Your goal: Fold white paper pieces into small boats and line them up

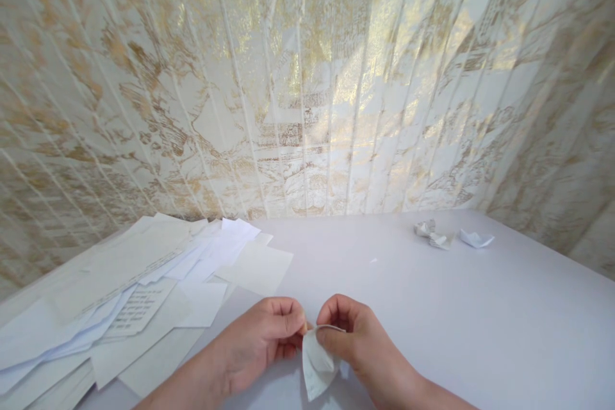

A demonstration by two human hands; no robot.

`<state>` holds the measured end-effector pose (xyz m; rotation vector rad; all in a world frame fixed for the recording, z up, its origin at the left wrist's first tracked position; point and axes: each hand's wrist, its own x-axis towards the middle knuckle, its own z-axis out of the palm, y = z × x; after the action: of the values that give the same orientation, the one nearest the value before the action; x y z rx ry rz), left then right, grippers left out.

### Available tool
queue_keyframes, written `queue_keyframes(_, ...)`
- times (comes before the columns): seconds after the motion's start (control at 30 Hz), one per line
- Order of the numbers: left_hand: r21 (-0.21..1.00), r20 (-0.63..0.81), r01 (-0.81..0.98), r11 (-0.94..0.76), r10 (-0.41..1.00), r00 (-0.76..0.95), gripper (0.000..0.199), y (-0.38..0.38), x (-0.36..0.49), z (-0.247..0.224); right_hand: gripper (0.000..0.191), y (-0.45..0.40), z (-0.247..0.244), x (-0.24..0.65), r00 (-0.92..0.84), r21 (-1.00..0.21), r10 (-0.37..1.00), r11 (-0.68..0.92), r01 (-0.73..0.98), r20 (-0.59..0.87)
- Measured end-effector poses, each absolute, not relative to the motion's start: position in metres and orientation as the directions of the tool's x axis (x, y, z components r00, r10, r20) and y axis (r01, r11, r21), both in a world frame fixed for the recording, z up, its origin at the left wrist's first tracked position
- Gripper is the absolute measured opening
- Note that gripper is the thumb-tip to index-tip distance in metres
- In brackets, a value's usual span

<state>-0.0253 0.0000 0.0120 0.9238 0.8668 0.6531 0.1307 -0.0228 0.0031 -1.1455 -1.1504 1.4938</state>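
Observation:
A small folded piece of white paper (317,365) is held up between both hands, low in the middle of the view above the table. My left hand (273,333) is closed, its thumb and fingertips pinching the paper's upper left edge. From the other side, my right hand (353,333) grips the top of the paper, thumb in front and fingers curled behind. The paper flares downward with a crease across it. Part of its right side is hidden by the right thumb.
Overlapping sheets of paper (144,250), some printed, cover the table's left side. Several crumpled or folded papers (432,232) lie at the back right, near a white folded paper (475,239). A tiny scrap (373,260) sits mid-table. A gold-patterned curtain (307,90) hangs behind the white table (504,320).

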Motion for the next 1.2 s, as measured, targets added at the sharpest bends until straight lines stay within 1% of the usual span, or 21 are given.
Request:
queue_keyframes(0.13,0.825,-0.399,-0.15,0.545,0.749,0.528,0.036,0.001,-0.027,0.005,0.008,-0.022,0.0,0.13,-0.196,-0.978,0.971,-0.166,-0.129,-0.139)
queue_keyframes(0.27,0.793,-0.411,-0.181,0.582,0.73,0.546,0.039,-0.003,-0.023,0.004,0.012,-0.022,0.0,0.128,-0.24,-0.973,0.963,-0.161,-0.165,-0.119)
queue_keyframes(0.47,0.778,-0.387,-0.258,0.572,0.761,0.52,0.043,-0.007,-0.015,0.008,0.013,-0.027,0.011,0.128,-0.259,-0.972,0.961,-0.146,-0.183,-0.096)
queue_keyframes(0.57,0.758,-0.373,-0.321,0.568,0.781,0.5,0.04,-0.006,-0.015,0.006,0.015,-0.028,0.012,0.133,-0.28,-0.956,0.958,-0.135,-0.259,-0.06)
queue_keyframes(0.67,0.754,-0.354,-0.358,0.551,0.8,0.484,0.037,-0.003,-0.018,0.002,0.013,-0.026,0.007,0.138,-0.261,-0.941,0.965,-0.098,-0.325,-0.01)
queue_keyframes(0.8,0.766,-0.318,-0.389,0.512,0.827,0.463,0.034,0.001,-0.02,0.0,0.023,-0.024,-0.001,0.139,-0.262,-0.95,0.965,-0.079,-0.302,0.004)
queue_keyframes(0.9,0.772,-0.302,-0.388,0.504,0.827,0.474,0.033,0.001,-0.02,0.001,0.029,-0.024,-0.003,0.137,-0.267,-0.946,0.963,-0.105,-0.306,-0.021)
queue_keyframes(1.0,0.771,-0.304,-0.346,0.535,0.787,0.537,0.033,-0.001,-0.02,0.003,0.032,-0.024,-0.002,0.136,-0.279,-0.923,0.958,-0.161,-0.35,-0.061)
queue_keyframes(1.1,0.771,-0.3,-0.306,0.559,0.741,0.6,0.034,-0.004,-0.02,0.006,0.033,-0.025,-0.002,0.136,-0.322,-0.882,0.942,-0.227,-0.412,-0.093)
queue_keyframes(1.2,0.778,-0.286,-0.287,0.558,0.722,0.63,0.034,-0.006,-0.02,0.008,0.034,-0.025,0.0,0.136,-0.379,-0.848,0.921,-0.271,-0.456,-0.091)
